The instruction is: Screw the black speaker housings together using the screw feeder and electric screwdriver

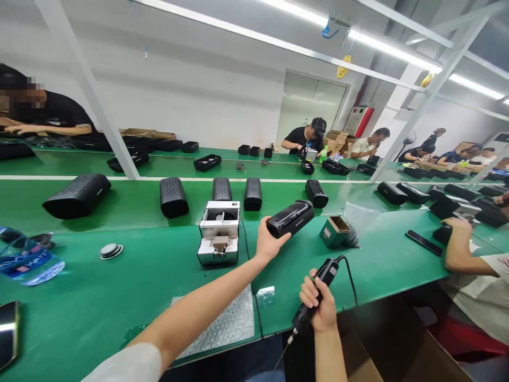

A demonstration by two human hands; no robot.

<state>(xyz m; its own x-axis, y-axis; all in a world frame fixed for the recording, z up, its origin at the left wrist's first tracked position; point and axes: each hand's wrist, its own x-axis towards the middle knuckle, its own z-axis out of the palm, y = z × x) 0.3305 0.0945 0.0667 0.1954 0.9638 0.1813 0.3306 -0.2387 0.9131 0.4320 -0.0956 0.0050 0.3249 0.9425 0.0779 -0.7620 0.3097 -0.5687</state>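
Observation:
My left hand (269, 241) grips the end of a black speaker (292, 218), lifted over the green bench in front of me. My right hand (321, 302) is wrapped round a black electric screwdriver (326, 273) near the bench's front edge. Its bit points down and to the left, touching nothing I can see, and its cord curves off from the top end. Left of the speaker stands a white screw feeder (218, 233). A green open-topped box (334, 232) is to the right of the speaker.
Several black speakers stand along the green belt behind, such as one speaker (174, 197). Bubble wrap (222, 323) lies at the front edge. A round metal part (111, 251), a water bottle (29, 257) and a phone (423, 242) are on the bench. A co-worker's arm (461, 246) is at right.

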